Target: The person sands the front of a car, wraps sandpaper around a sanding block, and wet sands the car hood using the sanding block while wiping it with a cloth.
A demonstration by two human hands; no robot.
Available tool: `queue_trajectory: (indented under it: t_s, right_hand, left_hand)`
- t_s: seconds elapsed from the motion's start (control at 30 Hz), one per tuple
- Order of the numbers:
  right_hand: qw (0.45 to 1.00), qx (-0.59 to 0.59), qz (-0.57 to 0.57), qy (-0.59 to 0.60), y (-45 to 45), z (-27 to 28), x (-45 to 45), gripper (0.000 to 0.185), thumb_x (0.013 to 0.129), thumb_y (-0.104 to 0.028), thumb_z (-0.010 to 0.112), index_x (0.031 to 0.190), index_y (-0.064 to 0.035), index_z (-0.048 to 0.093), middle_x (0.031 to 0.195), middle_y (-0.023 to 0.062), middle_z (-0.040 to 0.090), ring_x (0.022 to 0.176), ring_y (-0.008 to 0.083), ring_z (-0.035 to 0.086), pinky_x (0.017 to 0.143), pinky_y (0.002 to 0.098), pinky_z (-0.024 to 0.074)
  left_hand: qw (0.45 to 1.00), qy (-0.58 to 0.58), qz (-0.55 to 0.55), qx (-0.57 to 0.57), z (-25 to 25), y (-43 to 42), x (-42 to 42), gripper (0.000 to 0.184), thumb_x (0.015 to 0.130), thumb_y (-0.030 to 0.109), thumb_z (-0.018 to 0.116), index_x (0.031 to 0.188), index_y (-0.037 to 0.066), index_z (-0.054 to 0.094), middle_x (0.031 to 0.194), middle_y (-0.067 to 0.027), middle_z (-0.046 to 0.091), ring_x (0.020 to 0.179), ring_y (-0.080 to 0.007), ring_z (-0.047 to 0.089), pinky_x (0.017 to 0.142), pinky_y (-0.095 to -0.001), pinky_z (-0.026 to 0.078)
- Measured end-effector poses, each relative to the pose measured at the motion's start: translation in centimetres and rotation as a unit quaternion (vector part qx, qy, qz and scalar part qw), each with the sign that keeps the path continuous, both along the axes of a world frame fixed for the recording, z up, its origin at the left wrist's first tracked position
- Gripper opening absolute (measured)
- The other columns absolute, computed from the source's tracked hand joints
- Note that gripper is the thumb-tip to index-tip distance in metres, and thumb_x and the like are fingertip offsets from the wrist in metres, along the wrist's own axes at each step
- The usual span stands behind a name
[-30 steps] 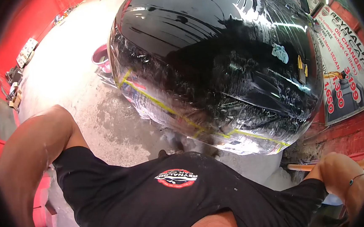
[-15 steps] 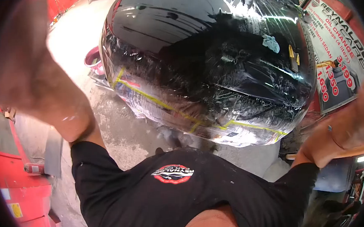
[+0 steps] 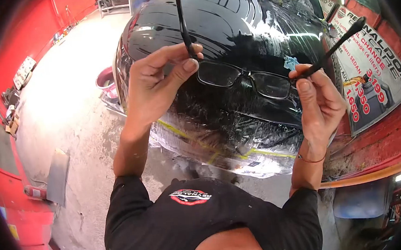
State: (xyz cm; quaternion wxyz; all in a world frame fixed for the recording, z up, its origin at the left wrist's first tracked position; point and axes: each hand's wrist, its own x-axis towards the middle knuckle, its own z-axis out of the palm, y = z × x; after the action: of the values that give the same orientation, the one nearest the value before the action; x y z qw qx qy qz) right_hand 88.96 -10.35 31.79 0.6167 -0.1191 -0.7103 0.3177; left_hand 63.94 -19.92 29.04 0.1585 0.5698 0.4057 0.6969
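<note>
A pair of black-framed eyeglasses (image 3: 245, 73) is held out in front of my chest, lenses facing me and temples unfolded. My left hand (image 3: 153, 84) pinches one hinge corner between thumb and fingers; that temple rises toward the top of the view. At the opposite hinge my right hand (image 3: 322, 100) has the same pinch, with the other temple slanting up to the right. Beyond the glasses lies a glossy black car hood (image 3: 184, 26), its front covered in clear plastic with yellow tape (image 3: 175, 126). A crumpled light-blue cloth (image 3: 290, 63) rests on the hood near my right hand.
A pink bucket (image 3: 106, 83) stands left of the car. A grey panel (image 3: 57, 177) leans near a red cabinet (image 3: 31, 225) at the left. On the right are a large oil-change sign (image 3: 352, 68) and a blue container (image 3: 360, 202). A metal bench (image 3: 114, 4) stands far back.
Both hands have come down from beside my head to in front of my chest, bringing the eyeglasses into view. The yellow-handled item on the hood is now hidden behind my right hand.
</note>
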Motion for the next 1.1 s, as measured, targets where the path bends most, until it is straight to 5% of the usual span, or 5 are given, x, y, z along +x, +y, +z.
queue_trajectory:
  t_s: [0.23,0.57,0.8,0.93,1.1]
  right_hand:
    - [0.981,0.171,-0.071,-0.062,-0.9,-1.1,2.1,0.019,0.086,-0.007,0.07,0.099,0.0062,0.067,0.096,0.016,0.07,0.094,0.0268,0.06,0.086,0.0383,0.046]
    - [0.942,0.325,0.072,-0.033,-3.1,1.2,7.8,0.036,0.098,-0.042,0.056,0.124,-0.0166,0.058,0.113,0.0076,0.062,0.108,0.0257,0.049,0.094,0.0529,0.0375]
    - [0.939,0.337,-0.036,-0.05,-7.8,4.8,5.7,0.021,0.1,-0.018,0.056,0.119,-0.0219,0.066,0.119,-0.0019,0.058,0.09,0.0116,0.054,0.086,0.0307,0.0473]
    - [0.95,0.24,-0.014,-0.201,-10.2,5.9,12.6,0.025,0.091,-0.031,0.072,0.113,-0.0239,0.066,0.1,-0.0064,0.053,0.096,0.0106,0.045,0.097,0.0361,0.0441]
    - [0.869,0.406,-0.281,-0.04,-9.6,4.5,13.0,0.036,0.082,-0.047,0.073,0.114,-0.0305,0.07,0.108,-0.0114,0.067,0.107,0.0109,0.049,0.089,0.0323,0.0318]
  left_hand:
    - [0.99,0.01,-0.051,0.13,-2.5,-0.6,0.6,0.02,0.086,-0.01,0.069,0.105,-0.004,0.068,0.108,-0.0135,0.071,0.098,-0.0167,0.064,0.088,-0.0289,0.049]
    - [0.931,0.096,-0.112,0.335,-1.4,-3.9,0.6,0.036,0.088,0.049,0.072,0.122,0.038,0.068,0.113,0.0025,0.066,0.104,-0.0184,0.05,0.097,-0.0412,0.032]
    - [0.901,0.092,-0.161,0.392,3.1,-6.4,-2.1,0.052,0.081,0.059,0.073,0.125,0.033,0.067,0.119,0.0065,0.065,0.107,-0.0175,0.05,0.099,-0.041,0.031]
    - [0.889,0.078,-0.166,0.42,2.9,-5.2,-1.6,0.052,0.081,0.057,0.073,0.125,0.029,0.067,0.12,0.0032,0.065,0.109,-0.0192,0.051,0.1,-0.0407,0.032]
    - [0.866,0.049,-0.197,0.457,3.1,-2.6,0.2,0.052,0.082,0.053,0.073,0.125,0.024,0.066,0.121,-0.0009,0.064,0.111,-0.0213,0.052,0.101,-0.0402,0.033]
